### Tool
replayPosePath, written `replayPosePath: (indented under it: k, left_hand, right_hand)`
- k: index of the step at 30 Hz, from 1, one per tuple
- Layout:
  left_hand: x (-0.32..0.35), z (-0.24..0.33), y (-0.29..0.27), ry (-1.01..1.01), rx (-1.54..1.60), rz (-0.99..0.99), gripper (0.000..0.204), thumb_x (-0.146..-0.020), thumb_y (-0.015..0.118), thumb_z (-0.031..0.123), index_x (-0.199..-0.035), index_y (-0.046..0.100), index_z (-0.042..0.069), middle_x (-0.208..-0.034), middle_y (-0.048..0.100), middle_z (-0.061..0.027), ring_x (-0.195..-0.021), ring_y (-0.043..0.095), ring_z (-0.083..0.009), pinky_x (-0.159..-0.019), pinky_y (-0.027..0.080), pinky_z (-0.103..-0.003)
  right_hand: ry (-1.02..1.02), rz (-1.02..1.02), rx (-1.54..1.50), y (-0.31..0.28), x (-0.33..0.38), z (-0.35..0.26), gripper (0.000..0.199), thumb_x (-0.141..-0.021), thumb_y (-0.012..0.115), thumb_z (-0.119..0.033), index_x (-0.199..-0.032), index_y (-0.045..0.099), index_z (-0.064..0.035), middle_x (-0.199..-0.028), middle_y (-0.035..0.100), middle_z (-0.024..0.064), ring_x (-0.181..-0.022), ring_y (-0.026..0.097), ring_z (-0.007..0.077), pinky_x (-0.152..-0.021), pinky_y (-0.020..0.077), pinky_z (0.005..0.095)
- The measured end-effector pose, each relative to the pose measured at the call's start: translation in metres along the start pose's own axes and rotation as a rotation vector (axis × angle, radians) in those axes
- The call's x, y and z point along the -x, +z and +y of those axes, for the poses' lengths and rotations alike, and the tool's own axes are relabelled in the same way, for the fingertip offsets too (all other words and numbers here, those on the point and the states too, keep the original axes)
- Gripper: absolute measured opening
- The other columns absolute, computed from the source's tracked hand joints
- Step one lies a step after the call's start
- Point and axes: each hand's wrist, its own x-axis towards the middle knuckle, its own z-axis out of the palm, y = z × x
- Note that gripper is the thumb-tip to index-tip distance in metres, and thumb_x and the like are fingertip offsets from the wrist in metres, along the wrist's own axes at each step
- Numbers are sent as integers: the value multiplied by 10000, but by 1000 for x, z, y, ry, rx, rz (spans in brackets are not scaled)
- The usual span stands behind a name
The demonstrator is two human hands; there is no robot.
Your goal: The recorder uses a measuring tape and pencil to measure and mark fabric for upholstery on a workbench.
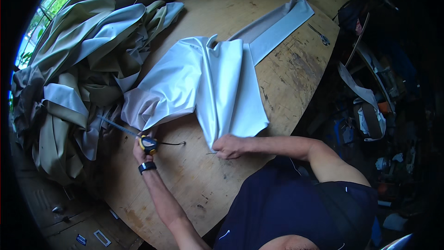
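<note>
My left hand, with a dark band on its wrist, is closed around a yellow and black tape measure. A length of its blade sticks out toward the upper left, and a dark strap hangs off its right side. My right hand is closed on the near edge of a white, shiny leatherette sheet. A thin dark thing pokes out by those fingers, too small to name. The sheet lies folded and rumpled across the wooden table, with a long flat strip running from it to the far right.
A big heap of beige, brown and white leatherette covers the table's left side. Scissors lie near the right edge. Beyond that edge is a dark area cluttered with scraps. Below the left edge are brown panels.
</note>
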Motion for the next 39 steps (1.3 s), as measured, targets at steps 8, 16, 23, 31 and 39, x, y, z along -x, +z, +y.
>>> replayPosePath:
  k: [8,16,23,31,39]
  left_hand:
    - [182,87,-93,88,-581,406,276,-984,584,223,-1082,706,-5,-848,662,-38,-755,633,-132,-671,512,-264]
    - [348,-63,-97,-34,-919,360,258,-948,603,153,-1007,695,-80,-1029,675,-110,-927,620,-163,-828,493,-304]
    - [357,-112,-97,114,-1320,538,309,-929,581,201,-1020,703,-68,-1231,620,-211,-1133,604,-311,-943,479,-385]
    - [340,-110,-60,-99,-1576,728,313,-883,601,265,-943,723,-16,-918,704,-218,-792,660,-360,-758,506,-448]
    - [362,-81,-78,-174,-544,479,304,-951,574,244,-1036,675,-30,-823,691,-117,-706,647,-190,-649,520,-328]
  right_hand:
    - [-500,-284,-593,86,-44,-114,307,-949,591,-241,-1167,619,-26,-1163,644,174,-1105,594,355,-941,473,439]
    - [614,328,-116,-6,184,76,202,-903,593,-190,-1010,658,-33,-934,675,165,-888,658,360,-783,523,434]
    - [458,503,261,-20,224,108,331,-808,697,-176,-1115,654,-61,-1090,573,118,-1049,539,323,-928,453,433]
    - [445,576,194,2,192,123,152,-808,648,-133,-934,603,-62,-953,553,133,-984,542,326,-862,451,434]
    - [771,456,-920,-37,259,92,167,-914,628,-93,-1023,512,-40,-808,634,62,-699,615,127,-578,511,272]
